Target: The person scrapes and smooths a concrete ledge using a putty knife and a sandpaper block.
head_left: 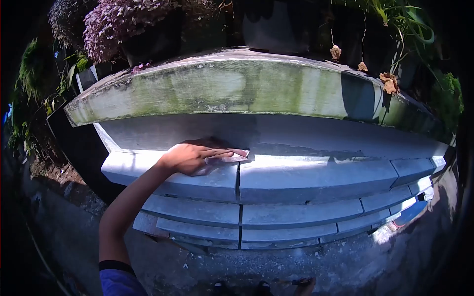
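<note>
My left hand (192,157) presses a small folded sheet (241,153), pinkish and pale, against the top of the upper white block row (197,180). Its fingers point right, close to the vertical joint between two blocks and the foot of the grey-white wall (291,133). Low in the view, right of the middle, my right hand (305,285) shows only in part, cut off by the bottom edge. A thin dark object lies at its fingers, too dim to identify.
A green-stained concrete ledge (207,93) overhangs the wall, with a dark pot (276,29), purple-leaved plants (111,29) and dry hanging leaves (389,83) above. More block rows (296,214) step down to the rough ground (276,261). A blue object (412,213) lies at right.
</note>
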### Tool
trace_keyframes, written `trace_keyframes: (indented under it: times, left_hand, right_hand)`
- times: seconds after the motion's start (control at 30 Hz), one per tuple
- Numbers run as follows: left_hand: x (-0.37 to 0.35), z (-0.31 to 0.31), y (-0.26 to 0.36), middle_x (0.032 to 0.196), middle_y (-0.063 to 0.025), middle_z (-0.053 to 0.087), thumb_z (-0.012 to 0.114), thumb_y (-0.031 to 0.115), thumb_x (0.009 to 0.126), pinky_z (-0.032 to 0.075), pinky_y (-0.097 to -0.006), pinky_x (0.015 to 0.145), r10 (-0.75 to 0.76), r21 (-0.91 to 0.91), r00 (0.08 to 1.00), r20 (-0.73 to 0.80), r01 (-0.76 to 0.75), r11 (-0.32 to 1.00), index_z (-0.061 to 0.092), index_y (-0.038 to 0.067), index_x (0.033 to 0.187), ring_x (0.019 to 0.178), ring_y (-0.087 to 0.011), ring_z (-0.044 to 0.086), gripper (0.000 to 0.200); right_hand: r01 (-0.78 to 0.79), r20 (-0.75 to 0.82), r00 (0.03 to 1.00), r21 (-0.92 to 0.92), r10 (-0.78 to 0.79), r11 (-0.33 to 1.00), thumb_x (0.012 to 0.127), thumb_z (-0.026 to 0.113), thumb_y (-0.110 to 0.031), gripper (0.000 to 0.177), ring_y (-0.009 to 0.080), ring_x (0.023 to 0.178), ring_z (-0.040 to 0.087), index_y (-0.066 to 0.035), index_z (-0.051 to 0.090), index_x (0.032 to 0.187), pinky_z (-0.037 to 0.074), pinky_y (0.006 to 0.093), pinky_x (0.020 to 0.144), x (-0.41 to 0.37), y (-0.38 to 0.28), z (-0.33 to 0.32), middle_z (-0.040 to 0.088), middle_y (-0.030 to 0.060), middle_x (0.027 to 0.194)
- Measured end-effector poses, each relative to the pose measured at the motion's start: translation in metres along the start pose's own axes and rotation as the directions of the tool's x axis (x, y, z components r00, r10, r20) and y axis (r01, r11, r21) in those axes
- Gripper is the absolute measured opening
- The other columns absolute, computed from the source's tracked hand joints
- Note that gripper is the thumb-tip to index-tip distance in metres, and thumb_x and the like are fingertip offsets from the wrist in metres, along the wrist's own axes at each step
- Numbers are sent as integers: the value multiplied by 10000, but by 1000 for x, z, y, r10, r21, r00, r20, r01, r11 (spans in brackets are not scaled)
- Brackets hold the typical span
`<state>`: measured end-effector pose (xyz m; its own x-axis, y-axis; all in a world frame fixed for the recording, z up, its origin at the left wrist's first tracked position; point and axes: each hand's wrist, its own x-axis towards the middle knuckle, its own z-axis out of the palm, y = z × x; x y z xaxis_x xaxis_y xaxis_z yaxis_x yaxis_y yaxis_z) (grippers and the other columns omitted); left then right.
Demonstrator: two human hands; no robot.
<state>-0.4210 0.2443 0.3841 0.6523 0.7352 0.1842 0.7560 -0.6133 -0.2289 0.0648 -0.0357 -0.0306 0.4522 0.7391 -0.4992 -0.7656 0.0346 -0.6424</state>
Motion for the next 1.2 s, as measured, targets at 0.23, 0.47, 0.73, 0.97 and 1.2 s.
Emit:
trace_keyframes:
  times: [0.23, 0.47, 0.73, 0.97, 1.2]
  left_hand:
    - [22, -44, 40, 711, -152, 629, 659, 250, 833, 506, -400, 560, -375, 87, 733, -567, 507, 858, 666, 71, 1004, 595, -346, 606, 248]
    - [34, -37, 84, 942, -56, 665, 639, 207, 849, 507, -367, 669, 85, 407, 949, -304, 49, 912, 650, 91, 1157, 777, -214, 643, 329]
    - [24, -42, 138, 940, -230, 668, 574, 191, 935, 508, -421, 777, -258, 76, 764, -592, 371, 926, 594, 5, 1210, 841, -398, 647, 333]
    - [-49, -9, 251, 844, -161, 702, 668, 284, 909, 482, -315, 739, -850, -807, 19, -526, 305, 506, 663, -112, 936, 793, -188, 641, 397]
    - [-139, 47, 362, 957, -134, 690, 836, 108, 735, 506, -292, 770, -975, -902, -74, -211, 398, 165, 641, -94, 1026, 851, -160, 643, 405]
  right_hand:
    - [107, 41, 993, 31, -108, 994, 978, 510, -365, 269, 198, 635, 552, -128, 505, 852, 474, 366, 659, 45, -52, -27, 535, 19, 678]
    - [83, -62, 995, 56, -80, 995, 988, 498, -333, 239, 190, 623, 535, -121, 507, 877, 472, 358, 646, 88, -97, -56, 522, 17, 719]
    - [79, 30, 997, -128, -76, 989, 999, 462, -306, 241, 168, 729, 534, -127, 557, 868, 467, 348, 698, 71, -150, -56, 555, 28, 766]
    - [-43, 37, 998, -72, 46, 996, 977, 516, -305, 221, 169, 749, 570, -115, 586, 887, 484, 363, 698, 67, -152, -103, 581, 24, 794]
    - [49, 23, 999, 1, -49, 999, 996, 504, -294, 212, 185, 622, 542, -107, 497, 895, 479, 350, 643, 52, -120, -141, 507, 16, 702]
